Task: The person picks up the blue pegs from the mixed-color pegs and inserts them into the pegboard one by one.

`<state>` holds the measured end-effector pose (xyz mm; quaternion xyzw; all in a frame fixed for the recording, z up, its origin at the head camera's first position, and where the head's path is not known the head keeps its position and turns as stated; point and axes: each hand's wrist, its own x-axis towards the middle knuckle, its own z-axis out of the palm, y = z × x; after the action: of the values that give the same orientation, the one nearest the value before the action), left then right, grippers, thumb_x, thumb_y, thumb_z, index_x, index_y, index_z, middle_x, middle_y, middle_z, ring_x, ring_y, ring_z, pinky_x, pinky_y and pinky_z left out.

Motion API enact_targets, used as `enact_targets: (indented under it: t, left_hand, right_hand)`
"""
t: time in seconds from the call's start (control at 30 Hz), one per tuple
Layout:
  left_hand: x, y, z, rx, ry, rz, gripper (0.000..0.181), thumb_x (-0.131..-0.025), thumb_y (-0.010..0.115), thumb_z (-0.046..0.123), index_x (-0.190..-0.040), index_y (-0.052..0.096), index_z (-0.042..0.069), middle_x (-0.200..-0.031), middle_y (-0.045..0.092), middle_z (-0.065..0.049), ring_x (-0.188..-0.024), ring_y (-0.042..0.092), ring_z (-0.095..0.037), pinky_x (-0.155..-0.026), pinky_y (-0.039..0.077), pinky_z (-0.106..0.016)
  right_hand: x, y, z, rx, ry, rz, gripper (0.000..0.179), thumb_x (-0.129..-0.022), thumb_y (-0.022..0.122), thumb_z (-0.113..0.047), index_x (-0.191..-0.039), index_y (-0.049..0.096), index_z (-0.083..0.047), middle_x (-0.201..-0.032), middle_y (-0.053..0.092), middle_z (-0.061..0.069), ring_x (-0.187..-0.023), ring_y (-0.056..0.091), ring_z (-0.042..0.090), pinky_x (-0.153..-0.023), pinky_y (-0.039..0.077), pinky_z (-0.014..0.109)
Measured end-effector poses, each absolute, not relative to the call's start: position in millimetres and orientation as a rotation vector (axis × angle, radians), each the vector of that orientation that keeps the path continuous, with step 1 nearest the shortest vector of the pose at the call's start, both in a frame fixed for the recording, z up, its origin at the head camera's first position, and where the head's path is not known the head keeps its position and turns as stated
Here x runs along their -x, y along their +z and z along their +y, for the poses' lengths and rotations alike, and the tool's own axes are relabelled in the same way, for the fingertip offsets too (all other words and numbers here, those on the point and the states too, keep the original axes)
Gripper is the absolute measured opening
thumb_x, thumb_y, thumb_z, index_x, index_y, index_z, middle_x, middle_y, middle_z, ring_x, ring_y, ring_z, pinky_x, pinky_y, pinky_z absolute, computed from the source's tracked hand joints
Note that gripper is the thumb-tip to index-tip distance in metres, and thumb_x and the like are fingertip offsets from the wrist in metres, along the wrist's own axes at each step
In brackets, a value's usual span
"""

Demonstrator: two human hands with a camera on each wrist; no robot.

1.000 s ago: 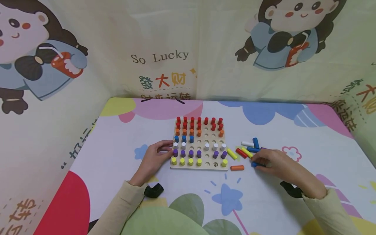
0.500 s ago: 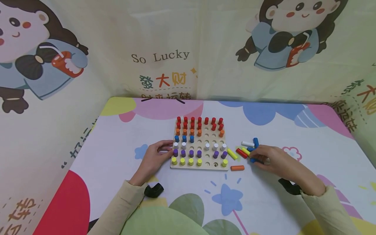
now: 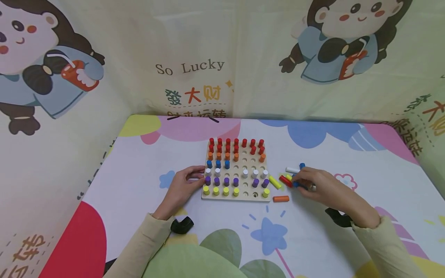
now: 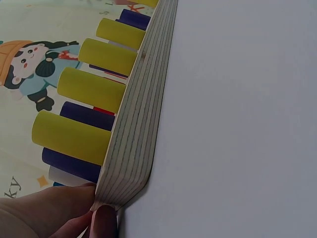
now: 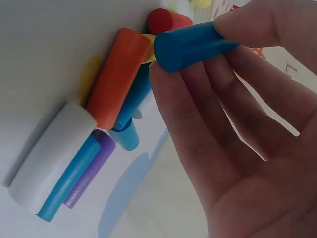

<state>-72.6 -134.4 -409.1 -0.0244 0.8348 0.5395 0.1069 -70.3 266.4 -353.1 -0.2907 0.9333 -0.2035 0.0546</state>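
Observation:
A wooden pegboard (image 3: 240,196) lies mid-table, with rows of red, orange, blue, white, purple and yellow pegs upright in its holes. Several holes on its right half hold no peg. My left hand (image 3: 182,189) grips the board's left edge; in the left wrist view, thumb and fingertip pinch the corner of its layered side (image 4: 136,119). To the right of the board, my right hand (image 3: 325,188) pinches a blue peg (image 5: 195,45) between thumb and fingers, above loose pegs. A red peg (image 3: 286,181) and a white peg (image 3: 292,170) lie beside that hand.
A yellow peg (image 3: 274,182) lies near the board's right edge, an orange peg (image 3: 281,199) in front of it. Behind my right hand, other loose pegs are partly hidden, among them a purple peg (image 5: 89,168). A printed cloth (image 3: 313,247) covers the table; patterned walls surround it.
My right hand has moved slightly left and away from me with the blue peg, covering more of the loose pegs. My left hand has stayed on the board.

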Motion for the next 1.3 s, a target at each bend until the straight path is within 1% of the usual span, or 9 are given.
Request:
enact_targets:
  t: [0.13, 0.43, 0.57, 0.7, 0.93, 1.2, 1.3]
  left_hand:
    - [73, -409, -135, 0.064, 1.584, 2.462, 0.040, -0.094, 0.069, 0.018, -0.134, 0.061, 0.015, -0.121, 0.066, -0.003, -0.107, 0.063, -0.017, -0.094, 0.054, -0.036]
    - [73, -407, -135, 0.058, 1.579, 2.464, 0.041, -0.094, 0.069, 0.018, -0.134, 0.061, 0.014, -0.122, 0.066, -0.003, -0.107, 0.063, -0.017, -0.095, 0.054, -0.036]
    - [73, -407, -135, 0.059, 1.581, 2.459, 0.041, -0.094, 0.069, 0.019, -0.134, 0.061, 0.014, -0.122, 0.066, -0.003, -0.108, 0.063, -0.017, -0.095, 0.054, -0.036]
    - [73, -407, -136, 0.060, 1.585, 2.453, 0.041, -0.094, 0.069, 0.019, -0.134, 0.061, 0.014, -0.122, 0.066, -0.003, -0.108, 0.063, -0.017, -0.095, 0.054, -0.036]
    - [74, -406, -135, 0.067, 1.588, 2.447, 0.041, -0.094, 0.070, 0.018, -0.134, 0.061, 0.014, -0.124, 0.065, -0.003, -0.109, 0.063, -0.017, -0.095, 0.054, -0.036]
    - [73, -406, -135, 0.081, 1.578, 2.453, 0.041, -0.094, 0.070, 0.018, -0.134, 0.061, 0.015, -0.124, 0.066, -0.003, -0.108, 0.063, -0.017, -0.095, 0.054, -0.036]
    - [73, -406, -135, 0.084, 1.583, 2.452, 0.041, -0.094, 0.070, 0.017, -0.134, 0.061, 0.015, -0.124, 0.066, -0.003, -0.108, 0.063, -0.017, -0.094, 0.054, -0.036]
  right_hand:
    - [72, -352, 264, 0.906, -0.618, 2.856, 0.022, -0.081, 0.078, -0.004, -0.101, 0.072, -0.009, -0.089, 0.062, -0.008, -0.074, 0.053, 0.005, -0.066, 0.054, 0.026]
    - [77, -348, 255, 0.953, -0.659, 2.865, 0.023, -0.080, 0.078, -0.001, -0.100, 0.072, -0.009, -0.094, 0.065, -0.006, -0.079, 0.060, 0.004, -0.071, 0.059, 0.031]
    - [79, -347, 253, 0.941, -0.689, 2.850, 0.024, -0.079, 0.078, 0.000, -0.101, 0.072, -0.008, -0.096, 0.067, -0.003, -0.081, 0.064, 0.007, -0.073, 0.060, 0.033]
    - [81, -346, 250, 0.906, -0.737, 2.815, 0.024, -0.080, 0.079, -0.001, -0.103, 0.072, -0.006, -0.099, 0.068, -0.001, -0.085, 0.069, 0.012, -0.076, 0.060, 0.035]
    - [85, -346, 244, 0.869, -0.791, 2.775, 0.023, -0.082, 0.077, -0.001, -0.104, 0.072, -0.006, -0.100, 0.069, 0.000, -0.089, 0.071, 0.017, -0.080, 0.059, 0.037]
    - [90, -346, 237, 0.921, -0.836, 2.771, 0.023, -0.083, 0.076, 0.000, -0.105, 0.071, -0.004, -0.099, 0.068, -0.001, -0.091, 0.071, 0.018, -0.075, 0.060, 0.035]
    - [91, -344, 234, 0.896, -0.834, 2.766, 0.023, -0.085, 0.076, -0.002, -0.107, 0.071, -0.004, -0.100, 0.068, 0.000, -0.093, 0.071, 0.019, -0.073, 0.060, 0.029]
